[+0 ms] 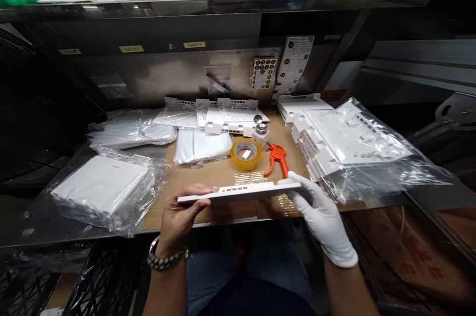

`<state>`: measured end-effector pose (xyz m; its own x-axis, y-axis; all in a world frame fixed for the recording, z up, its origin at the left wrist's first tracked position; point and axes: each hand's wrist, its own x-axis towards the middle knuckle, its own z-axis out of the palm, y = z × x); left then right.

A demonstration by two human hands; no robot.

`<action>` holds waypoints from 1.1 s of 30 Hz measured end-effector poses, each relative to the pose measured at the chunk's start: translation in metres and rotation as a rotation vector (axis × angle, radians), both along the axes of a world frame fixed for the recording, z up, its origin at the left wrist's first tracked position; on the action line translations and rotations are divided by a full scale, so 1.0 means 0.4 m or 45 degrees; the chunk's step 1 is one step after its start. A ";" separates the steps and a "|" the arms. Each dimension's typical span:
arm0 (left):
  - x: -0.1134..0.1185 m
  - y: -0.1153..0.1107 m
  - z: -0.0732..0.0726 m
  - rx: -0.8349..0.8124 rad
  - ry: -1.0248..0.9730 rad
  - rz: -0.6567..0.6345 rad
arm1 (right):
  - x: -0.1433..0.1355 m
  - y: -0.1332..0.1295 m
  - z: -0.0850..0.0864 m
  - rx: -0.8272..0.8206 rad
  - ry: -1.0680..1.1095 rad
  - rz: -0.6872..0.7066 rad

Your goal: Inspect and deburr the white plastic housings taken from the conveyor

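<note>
A white plastic cover with a row of port cut-outs (241, 191) is held nearly edge-on over the front of the bench. My bare left hand (183, 209) pinches its left end between thumb and fingers. At the other end, my right hand (316, 212), in a white glove, grips the cover's right corner. Just beyond the cover lies an orange air blow gun (277, 157), close to my right fingertips. A roll of yellowish clear tape (245, 154) lies left of the blow gun, with a small metal-capped container (261, 130) behind it.
Bagged white covers sit at left (102, 182) and in a taller stack at right (357, 137). Clear plastic bags (203, 145) and more white covers (232, 115) lie behind. A metal shelf (223, 6) crosses above the cardboard-covered bench (159, 212).
</note>
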<state>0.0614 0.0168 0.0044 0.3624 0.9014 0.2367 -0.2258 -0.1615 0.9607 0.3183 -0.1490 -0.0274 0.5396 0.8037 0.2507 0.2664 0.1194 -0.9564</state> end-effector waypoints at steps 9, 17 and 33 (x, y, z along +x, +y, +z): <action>0.002 -0.006 0.020 -0.018 0.023 -0.142 | 0.006 0.006 -0.049 0.095 -0.060 -0.170; 0.026 -0.002 -0.018 -0.485 -0.534 0.298 | -0.008 0.010 -0.039 0.438 -0.240 -0.086; -0.132 0.041 0.024 -1.073 -0.974 0.329 | 0.096 0.530 0.074 -0.790 -1.073 0.485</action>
<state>0.0087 0.0333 0.0141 0.1670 0.9035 -0.3946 -0.8462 0.3368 0.4129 0.3568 0.0630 0.0023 0.0776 0.9936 -0.0820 0.9066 -0.1046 -0.4089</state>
